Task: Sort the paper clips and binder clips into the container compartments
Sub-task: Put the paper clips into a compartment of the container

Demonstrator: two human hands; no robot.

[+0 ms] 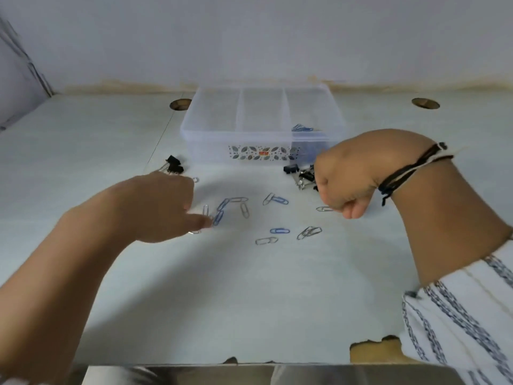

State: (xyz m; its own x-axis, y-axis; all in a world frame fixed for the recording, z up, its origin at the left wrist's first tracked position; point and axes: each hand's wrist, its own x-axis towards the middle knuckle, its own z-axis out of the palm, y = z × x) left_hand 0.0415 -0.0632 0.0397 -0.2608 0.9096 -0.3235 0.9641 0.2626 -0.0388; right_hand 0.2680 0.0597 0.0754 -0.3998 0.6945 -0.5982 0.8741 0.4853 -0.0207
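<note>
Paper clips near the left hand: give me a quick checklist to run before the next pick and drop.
1. Left hand at a clip: ok, its fingertips reach the blue and silver wire paper clips on the white table.
2. Clip actually pinched: cannot tell, the fingertips hide it.
3. Right hand free: cannot tell, it is fisted and its inside is hidden.
4. Clear plastic three-compartment container open: ok, no lid on it.
5. Target compartment: ok, blue paper clips lie in the right one.
6. Black binder clips sorted: not ok, both piles are on the table.
</note>
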